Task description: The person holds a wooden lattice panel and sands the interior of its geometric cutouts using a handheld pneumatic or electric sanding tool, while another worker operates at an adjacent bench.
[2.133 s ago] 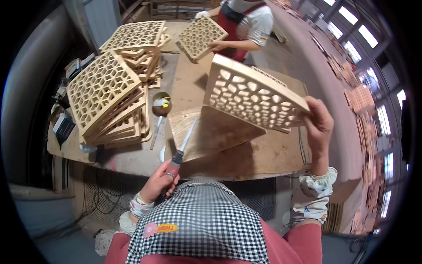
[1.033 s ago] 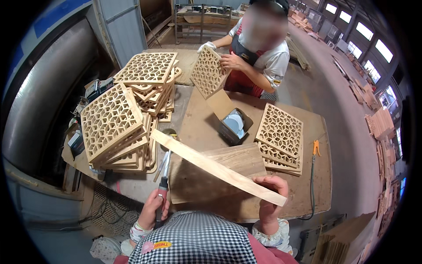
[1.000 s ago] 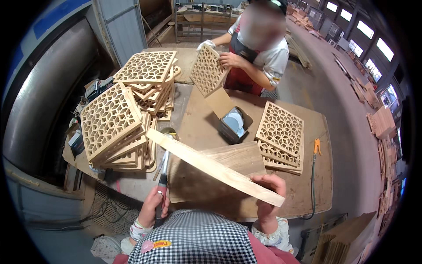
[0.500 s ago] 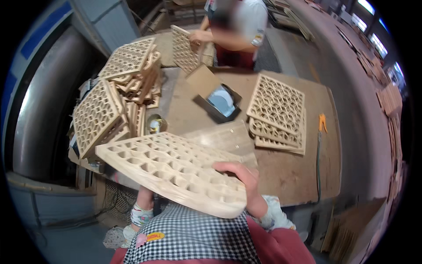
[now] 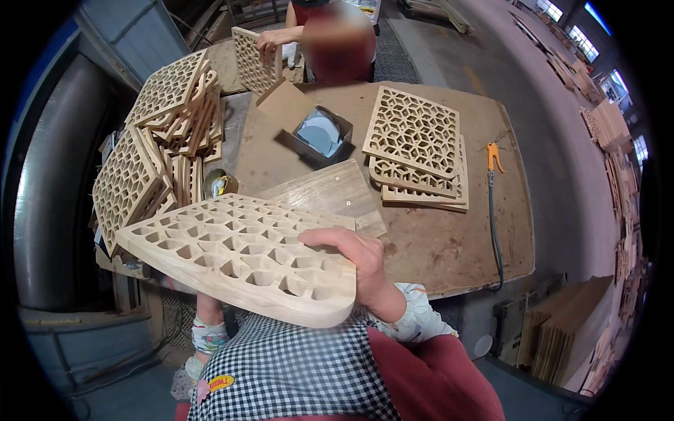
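A pale wooden lattice panel [image 5: 242, 245] with rounded corners and rows of diamond-shaped holes is held tilted in front of my apron. My right hand [image 5: 358, 259] is closed on its right edge, thumb lying over the top face. Below the panel's near edge, only the wrist of my left hand [image 5: 208, 309] shows; its fingers are hidden behind the panel. Just beyond the panel lies a flat wooden board [image 5: 330, 193] with two small metal screws or studs in it.
Stacked lattice panels [image 5: 133, 186] stand at the left, beside a small round tin [image 5: 219, 184]. An open cardboard box [image 5: 319, 133] holds grey-blue discs. More panels [image 5: 414, 133] and an orange air gun [image 5: 495, 158] lie right. Across the table, a person's hand [image 5: 277, 38] holds another panel.
The whole view has shifted, so the table's things sit further left and higher. My right hand keeps its hold on the panel, which looks slightly turned. The person opposite has leaned differently.
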### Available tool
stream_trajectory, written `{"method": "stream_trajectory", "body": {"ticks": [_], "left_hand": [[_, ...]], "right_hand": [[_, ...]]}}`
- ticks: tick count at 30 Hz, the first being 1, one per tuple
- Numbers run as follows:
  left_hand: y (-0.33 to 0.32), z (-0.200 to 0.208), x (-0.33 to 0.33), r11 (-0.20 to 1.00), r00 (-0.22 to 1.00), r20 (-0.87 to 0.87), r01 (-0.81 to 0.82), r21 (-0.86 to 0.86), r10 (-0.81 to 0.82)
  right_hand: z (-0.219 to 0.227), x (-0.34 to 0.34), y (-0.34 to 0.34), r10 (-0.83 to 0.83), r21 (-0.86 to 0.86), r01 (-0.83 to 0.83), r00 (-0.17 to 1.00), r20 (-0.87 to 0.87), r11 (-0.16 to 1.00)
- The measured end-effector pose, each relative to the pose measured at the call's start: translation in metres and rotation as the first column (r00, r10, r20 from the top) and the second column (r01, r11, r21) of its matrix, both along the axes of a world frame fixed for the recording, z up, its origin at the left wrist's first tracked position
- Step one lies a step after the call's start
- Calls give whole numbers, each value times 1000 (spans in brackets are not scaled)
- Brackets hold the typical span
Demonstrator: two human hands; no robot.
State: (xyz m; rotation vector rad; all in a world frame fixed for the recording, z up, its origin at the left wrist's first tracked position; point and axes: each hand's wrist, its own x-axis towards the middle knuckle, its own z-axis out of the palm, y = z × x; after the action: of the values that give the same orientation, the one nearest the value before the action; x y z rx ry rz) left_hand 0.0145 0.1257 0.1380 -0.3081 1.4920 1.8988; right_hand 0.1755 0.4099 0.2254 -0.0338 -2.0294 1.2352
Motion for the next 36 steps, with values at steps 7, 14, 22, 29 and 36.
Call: {"method": "stream_trajectory", "body": {"ticks": [7,14,22,29,36], "left_hand": [[-10,6,-4,994,998,-8,63,88,-62],[-25,-2,-13,964,983,19,174,200,-181],[-21,8,-16,966,981,0,192,175,-195],[-26,3,-17,942,976,-29,216,256,-216],[-31,-1,-16,938,974,-19,221,266,-225]], "right_hand": [[-2,3,-14,-95,-2,95,995,38,995],[-17,-5,-13,-57,-87,54,998,-33,995],[-24,-1,-16,-55,-226,54,998,2,973],[-31,0,-14,21,-302,-36,998,-52,952],[-16,0,-9,-3,-271,6,1000,12,963]]}}
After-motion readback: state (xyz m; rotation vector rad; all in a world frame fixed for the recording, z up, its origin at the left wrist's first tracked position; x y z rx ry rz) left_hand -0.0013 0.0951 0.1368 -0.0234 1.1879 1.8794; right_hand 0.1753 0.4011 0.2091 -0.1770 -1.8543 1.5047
